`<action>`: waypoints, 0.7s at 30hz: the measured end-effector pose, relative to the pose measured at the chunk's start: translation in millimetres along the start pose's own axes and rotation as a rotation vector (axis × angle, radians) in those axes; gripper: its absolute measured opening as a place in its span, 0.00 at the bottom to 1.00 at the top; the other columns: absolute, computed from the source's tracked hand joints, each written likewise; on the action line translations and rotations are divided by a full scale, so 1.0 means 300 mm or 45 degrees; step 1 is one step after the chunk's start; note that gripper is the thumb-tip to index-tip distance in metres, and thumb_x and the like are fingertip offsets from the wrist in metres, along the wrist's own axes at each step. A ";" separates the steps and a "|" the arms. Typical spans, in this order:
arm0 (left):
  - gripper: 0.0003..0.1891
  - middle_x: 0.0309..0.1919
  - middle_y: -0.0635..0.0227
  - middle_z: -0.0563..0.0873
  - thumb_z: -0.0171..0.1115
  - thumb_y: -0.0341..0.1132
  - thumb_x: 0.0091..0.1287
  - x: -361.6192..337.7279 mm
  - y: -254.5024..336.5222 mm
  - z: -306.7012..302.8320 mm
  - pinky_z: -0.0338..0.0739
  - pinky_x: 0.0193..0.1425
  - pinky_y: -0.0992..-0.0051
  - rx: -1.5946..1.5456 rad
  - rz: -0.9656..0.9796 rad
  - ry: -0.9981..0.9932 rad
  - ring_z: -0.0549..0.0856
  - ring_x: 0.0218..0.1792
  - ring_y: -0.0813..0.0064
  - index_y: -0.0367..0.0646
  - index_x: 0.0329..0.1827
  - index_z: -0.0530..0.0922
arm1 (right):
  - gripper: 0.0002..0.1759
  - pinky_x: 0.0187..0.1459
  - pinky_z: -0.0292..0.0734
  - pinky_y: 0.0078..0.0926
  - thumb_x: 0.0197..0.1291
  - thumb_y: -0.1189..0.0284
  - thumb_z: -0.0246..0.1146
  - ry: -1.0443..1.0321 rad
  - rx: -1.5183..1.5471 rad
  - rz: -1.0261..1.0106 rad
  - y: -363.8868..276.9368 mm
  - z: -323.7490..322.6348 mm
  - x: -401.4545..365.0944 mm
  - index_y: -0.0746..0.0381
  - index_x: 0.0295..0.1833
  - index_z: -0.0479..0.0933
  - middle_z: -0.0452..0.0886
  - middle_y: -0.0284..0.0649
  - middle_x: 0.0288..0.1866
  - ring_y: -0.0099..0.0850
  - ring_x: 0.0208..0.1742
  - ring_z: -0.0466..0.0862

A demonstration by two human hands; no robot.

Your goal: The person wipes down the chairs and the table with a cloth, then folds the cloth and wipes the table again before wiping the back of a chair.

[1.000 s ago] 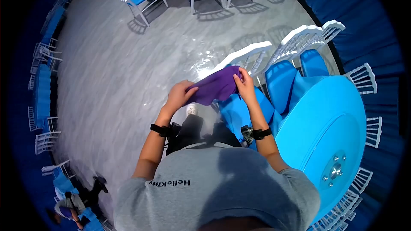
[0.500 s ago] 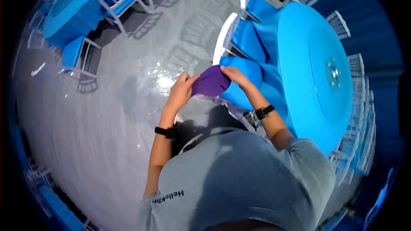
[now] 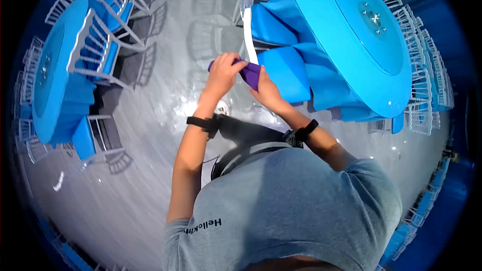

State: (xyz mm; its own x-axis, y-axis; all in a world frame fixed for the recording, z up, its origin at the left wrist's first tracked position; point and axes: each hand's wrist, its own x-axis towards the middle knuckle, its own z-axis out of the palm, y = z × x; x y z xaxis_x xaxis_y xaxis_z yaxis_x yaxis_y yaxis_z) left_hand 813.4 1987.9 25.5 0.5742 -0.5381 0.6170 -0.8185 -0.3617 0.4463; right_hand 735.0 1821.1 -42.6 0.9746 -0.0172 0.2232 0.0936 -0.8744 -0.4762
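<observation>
A purple cloth (image 3: 250, 75), folded into a narrow, bunched strip, stretches between my two hands. My left hand (image 3: 223, 74) is closed over its left part, and a small end of the fabric pokes out past the fingers. At the other end my right hand (image 3: 266, 92) pinches the cloth, thumb and fingers against its edge. Both hands are up in front of my body, beside a white chair back (image 3: 249, 37) with a blue seat (image 3: 284, 73) just to the right.
A round table (image 3: 311, 5) with a blue cloth and turntable stands at right, with white chairs around it. Another blue table (image 3: 57, 95) with chairs is at left. Shiny grey floor (image 3: 150, 135) lies between them.
The purple cloth has gone from spread out to folded and bunched, with my left hand now over it. My view has turned, and the left table shows more fully.
</observation>
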 end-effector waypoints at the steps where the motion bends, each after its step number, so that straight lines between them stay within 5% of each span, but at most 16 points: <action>1: 0.14 0.34 0.63 0.76 0.57 0.20 0.48 0.028 -0.036 0.008 0.72 0.43 0.68 0.037 0.047 -0.061 0.77 0.38 0.63 0.44 0.38 0.80 | 0.44 0.47 0.72 0.43 0.49 0.60 0.65 -0.178 0.120 0.259 0.001 -0.007 0.052 0.75 0.62 0.52 0.70 0.65 0.52 0.54 0.50 0.75; 2: 0.15 0.34 0.64 0.76 0.56 0.20 0.47 0.043 -0.075 0.026 0.71 0.43 0.68 0.021 0.083 -0.063 0.76 0.39 0.63 0.45 0.37 0.80 | 0.45 0.45 0.73 0.43 0.50 0.62 0.65 -0.365 0.253 0.523 0.001 -0.006 0.087 0.77 0.63 0.49 0.70 0.65 0.51 0.54 0.48 0.76; 6: 0.15 0.34 0.64 0.75 0.57 0.20 0.46 0.115 -0.239 0.059 0.71 0.43 0.67 0.020 0.102 -0.216 0.75 0.40 0.62 0.44 0.38 0.79 | 0.40 0.42 0.74 0.43 0.51 0.65 0.63 -0.184 0.406 0.499 0.007 0.031 0.197 0.76 0.62 0.51 0.73 0.64 0.46 0.54 0.43 0.78; 11: 0.15 0.35 0.64 0.74 0.54 0.21 0.47 0.288 -0.394 0.035 0.70 0.43 0.67 0.086 0.207 -0.282 0.75 0.40 0.63 0.44 0.39 0.78 | 0.26 0.40 0.74 0.44 0.53 0.69 0.60 -0.010 0.045 0.472 0.014 0.086 0.408 0.72 0.52 0.60 0.76 0.59 0.41 0.56 0.38 0.78; 17: 0.17 0.39 0.61 0.76 0.53 0.20 0.48 0.407 -0.501 0.147 0.70 0.46 0.64 -0.194 0.257 -0.304 0.75 0.42 0.57 0.41 0.42 0.78 | 0.25 0.39 0.74 0.45 0.51 0.65 0.62 0.166 0.193 0.595 0.065 0.129 0.519 0.69 0.49 0.62 0.76 0.57 0.41 0.53 0.39 0.78; 21: 0.22 0.54 0.56 0.73 0.53 0.29 0.56 0.343 -0.553 0.246 0.62 0.62 0.56 -0.378 0.454 -0.583 0.72 0.55 0.54 0.42 0.57 0.70 | 0.29 0.40 0.74 0.44 0.50 0.65 0.62 0.246 0.204 0.639 0.040 0.114 0.439 0.68 0.54 0.61 0.76 0.55 0.42 0.53 0.40 0.78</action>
State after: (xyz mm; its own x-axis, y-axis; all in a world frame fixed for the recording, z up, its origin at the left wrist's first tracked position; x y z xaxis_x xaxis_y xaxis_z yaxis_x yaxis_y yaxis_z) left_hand 1007.0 1936.4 -33.0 0.1492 -0.8799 0.4511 -0.8803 0.0896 0.4659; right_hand 871.4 1824.8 -48.0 0.8538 -0.5143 0.0805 -0.3280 -0.6516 -0.6840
